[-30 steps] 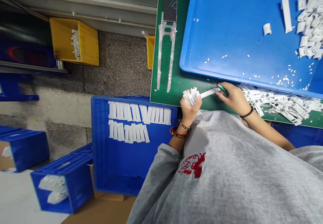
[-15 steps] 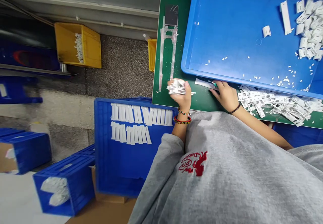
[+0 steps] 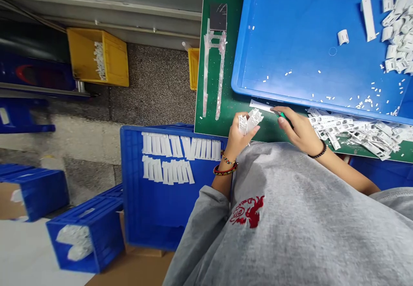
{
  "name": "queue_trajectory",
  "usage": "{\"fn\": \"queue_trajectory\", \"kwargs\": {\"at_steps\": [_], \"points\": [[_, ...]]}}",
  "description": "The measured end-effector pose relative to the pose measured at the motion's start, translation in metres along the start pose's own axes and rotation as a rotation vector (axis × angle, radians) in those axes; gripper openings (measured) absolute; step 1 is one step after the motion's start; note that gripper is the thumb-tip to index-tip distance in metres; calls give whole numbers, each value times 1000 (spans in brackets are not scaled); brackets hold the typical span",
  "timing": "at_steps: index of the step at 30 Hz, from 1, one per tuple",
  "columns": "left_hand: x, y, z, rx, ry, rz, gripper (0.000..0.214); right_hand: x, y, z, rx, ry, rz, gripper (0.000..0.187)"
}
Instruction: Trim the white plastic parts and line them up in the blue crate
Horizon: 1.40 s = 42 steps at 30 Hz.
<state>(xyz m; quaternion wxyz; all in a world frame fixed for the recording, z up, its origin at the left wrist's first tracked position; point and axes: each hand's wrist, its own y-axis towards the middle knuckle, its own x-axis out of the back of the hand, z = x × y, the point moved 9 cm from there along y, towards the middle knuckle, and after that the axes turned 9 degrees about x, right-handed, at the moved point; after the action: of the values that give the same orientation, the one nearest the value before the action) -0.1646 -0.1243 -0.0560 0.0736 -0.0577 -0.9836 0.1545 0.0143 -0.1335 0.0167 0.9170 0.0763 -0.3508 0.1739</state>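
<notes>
With our left hand (image 3: 238, 138) we gripped a bunch of white strips (image 3: 254, 121), their ends jutting up past our thumb and fingertips. Our right hand (image 3: 300, 130) had its fingers closed on a green-handled tool (image 3: 283, 115); whether its tip touched the single white strip (image 3: 260, 106) lying just beyond those fingertips, we could not tell. Ahead of our fingers sat the blue tray (image 3: 300, 19), and right of our right fingers lay a heap of white parts (image 3: 358, 130).
</notes>
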Motion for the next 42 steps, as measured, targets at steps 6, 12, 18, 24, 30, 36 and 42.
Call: {"fn": "queue_trajectory", "kwargs": {"at_steps": [6, 12, 18, 24, 30, 36, 42], "points": [[4, -23, -32, 48, -35, 101, 40, 29, 0, 49, 170, -40, 3, 27], [10, -27, -56, -86, 34, 65, 41, 35, 1, 68, 246, -87, 56, 24], [12, -32, -69, -171, 32, 14, 44, 39, 1, 74, 305, -4, 45, 21], [14, -41, -72, -214, -11, -31, 45, 41, -3, 79, 317, 40, 0, 15], [13, -43, -69, -223, -37, -10, 45, 48, -11, 83, 328, -108, -153, 11], [10, -45, -60, -152, -67, 49, 45, 57, -11, 84, 303, -88, -212, 14], [9, -46, -69, -197, -111, 40, 44, 50, -9, 74, 243, -94, -138, 15]]}}
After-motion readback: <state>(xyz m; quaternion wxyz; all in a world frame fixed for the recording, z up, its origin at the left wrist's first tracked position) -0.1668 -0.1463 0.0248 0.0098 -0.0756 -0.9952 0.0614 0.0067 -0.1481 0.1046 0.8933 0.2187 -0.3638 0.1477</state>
